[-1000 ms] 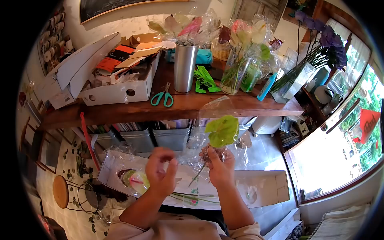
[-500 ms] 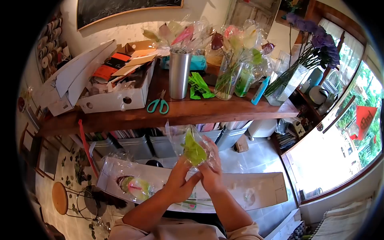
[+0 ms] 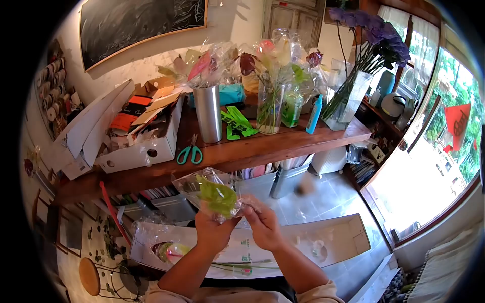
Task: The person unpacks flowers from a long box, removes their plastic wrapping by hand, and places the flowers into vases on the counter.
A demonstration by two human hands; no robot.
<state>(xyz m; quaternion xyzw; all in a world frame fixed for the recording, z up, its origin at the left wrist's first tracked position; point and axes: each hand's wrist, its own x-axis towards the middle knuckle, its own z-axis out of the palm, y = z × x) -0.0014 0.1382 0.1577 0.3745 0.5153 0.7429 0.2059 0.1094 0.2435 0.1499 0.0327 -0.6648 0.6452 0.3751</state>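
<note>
A green anthurium (image 3: pixel 217 196) in a clear plastic sleeve (image 3: pixel 186 183) is held up in front of me, its bloom tilted to the left. My left hand (image 3: pixel 213 233) is closed around the lower part of the wrapped bloom. Beside it, my right hand (image 3: pixel 263 226) pinches gathered plastic between thumb and fingers. Below both hands lies a long white cardboard box (image 3: pixel 348 236). Inside its left end is another wrapped anthurium (image 3: pixel 174 251), pink and green, partly hidden by my left forearm. Green stems (image 3: pixel 242 264) run along the box between my arms.
On the wooden table (image 3: pixel 237 153) stand a metal vase (image 3: pixel 208 116) of wrapped flowers, a glass vase (image 3: pixel 269 113) with more, and purple flowers (image 3: pixel 376 38). Teal scissors (image 3: pixel 190 154) lie near its front edge, beside an open carton (image 3: pixel 139 160). A round stool (image 3: pixel 89 276) is low left.
The green anthurium has tipped from nearly upright to leaning left, and both hands have moved left with it. My right hand has come down from the sleeve's side. The camera view has shifted.
</note>
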